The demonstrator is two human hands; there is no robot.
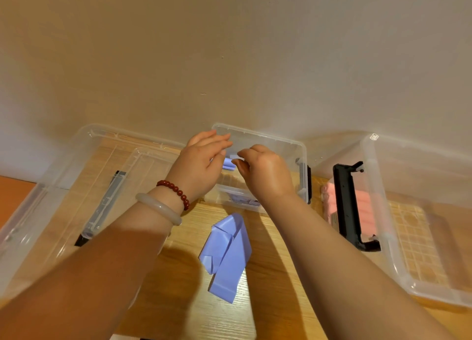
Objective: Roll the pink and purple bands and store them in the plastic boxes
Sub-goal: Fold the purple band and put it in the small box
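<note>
Forearms (102,275) cross the lower frame beside a loose purple band (227,255). At centre, the right hand (265,171) pinches a purple roll (228,164) over the clear box (281,145); the left hand (201,163) is straight-fingered against it.

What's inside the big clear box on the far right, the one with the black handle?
Blurred through the clear wall of the right box, pink bands show inside. The black handle covers part of them, so their number cannot be told.

A wooden tabletop (268,314) is being used as the support. A loose purple band (227,255) is being carried at its middle, a small clear box (286,141) farther back, a clear lid (63,161) at the left, and a larger clear box (375,199) at the right.
</note>
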